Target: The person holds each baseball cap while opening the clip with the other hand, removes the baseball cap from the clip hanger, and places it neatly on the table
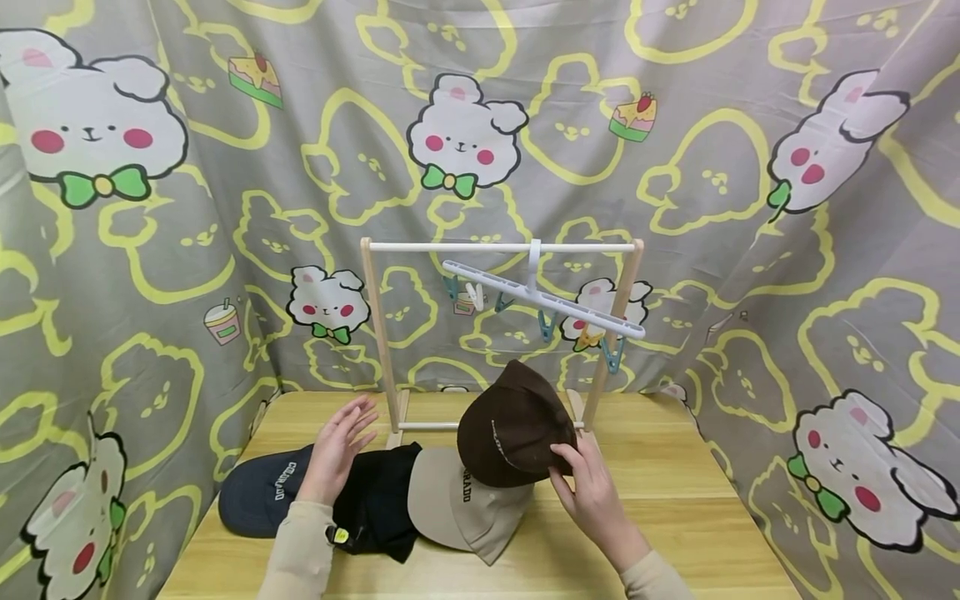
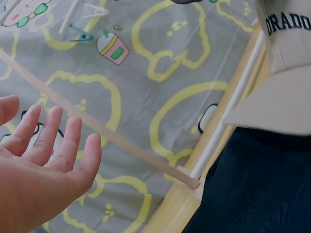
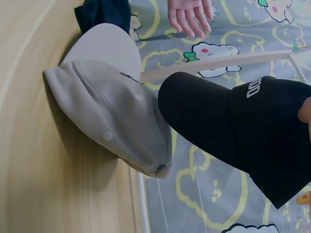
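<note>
My right hand (image 1: pixel 596 492) pinches a dark brown cap (image 1: pixel 517 425) by its edge and holds it raised above a beige cap (image 1: pixel 450 492). In the right wrist view the brown cap (image 3: pixel 204 111) looks nearly black, its brim pointing toward the beige cap (image 3: pixel 116 107). My left hand (image 1: pixel 337 450) hovers over the dark caps with nothing in it; its fingers (image 2: pixel 70 143) are spread and relaxed in the left wrist view. Below it lie a navy cap (image 1: pixel 255 492) with light lettering and a black cap (image 1: pixel 382 500), partly covered by the beige one.
A wooden-post rack (image 1: pixel 380 333) with a white top rod stands behind the caps. From the rod hangs a white clip hanger (image 1: pixel 540 298), tilted down to the right, carrying blue, white and orange clips. A patterned curtain (image 1: pixel 465 217) encloses the wooden table (image 1: pixel 675 500).
</note>
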A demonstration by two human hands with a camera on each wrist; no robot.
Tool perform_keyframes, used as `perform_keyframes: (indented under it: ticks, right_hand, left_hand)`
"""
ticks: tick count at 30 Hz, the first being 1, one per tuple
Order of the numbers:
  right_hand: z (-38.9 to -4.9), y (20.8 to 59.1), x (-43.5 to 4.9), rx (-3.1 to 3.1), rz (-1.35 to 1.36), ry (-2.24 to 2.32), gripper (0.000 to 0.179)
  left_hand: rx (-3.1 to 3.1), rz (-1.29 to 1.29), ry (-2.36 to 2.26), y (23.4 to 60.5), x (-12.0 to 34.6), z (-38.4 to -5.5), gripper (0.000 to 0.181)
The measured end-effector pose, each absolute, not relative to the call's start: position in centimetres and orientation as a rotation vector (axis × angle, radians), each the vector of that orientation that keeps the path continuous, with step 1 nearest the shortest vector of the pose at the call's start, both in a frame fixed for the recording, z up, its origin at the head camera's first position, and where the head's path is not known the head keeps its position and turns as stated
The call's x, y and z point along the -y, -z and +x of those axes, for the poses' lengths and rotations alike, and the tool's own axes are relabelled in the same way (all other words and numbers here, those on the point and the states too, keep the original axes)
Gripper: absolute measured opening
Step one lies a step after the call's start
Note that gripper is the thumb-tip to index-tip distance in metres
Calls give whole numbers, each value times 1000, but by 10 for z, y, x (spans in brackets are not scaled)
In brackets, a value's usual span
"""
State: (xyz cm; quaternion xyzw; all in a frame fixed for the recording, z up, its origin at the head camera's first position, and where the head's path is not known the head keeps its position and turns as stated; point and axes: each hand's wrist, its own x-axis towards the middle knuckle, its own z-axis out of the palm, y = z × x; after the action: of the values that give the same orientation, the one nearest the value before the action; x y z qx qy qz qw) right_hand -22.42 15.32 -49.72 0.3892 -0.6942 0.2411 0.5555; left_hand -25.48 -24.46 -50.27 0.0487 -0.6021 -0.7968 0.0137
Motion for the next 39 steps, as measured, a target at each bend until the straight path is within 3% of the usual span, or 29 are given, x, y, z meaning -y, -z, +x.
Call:
perform_keyframes:
  ticks: [11, 39]
  right_hand:
    - [-217, 508, -157, 1651, 885, -637, 28]
    - [-209, 543, -176, 1707, 788, -758, 37]
  left_hand:
    - [1983, 219, 2279, 502, 243, -243, 49]
    - [1967, 265, 2285, 508, 250, -232, 54]
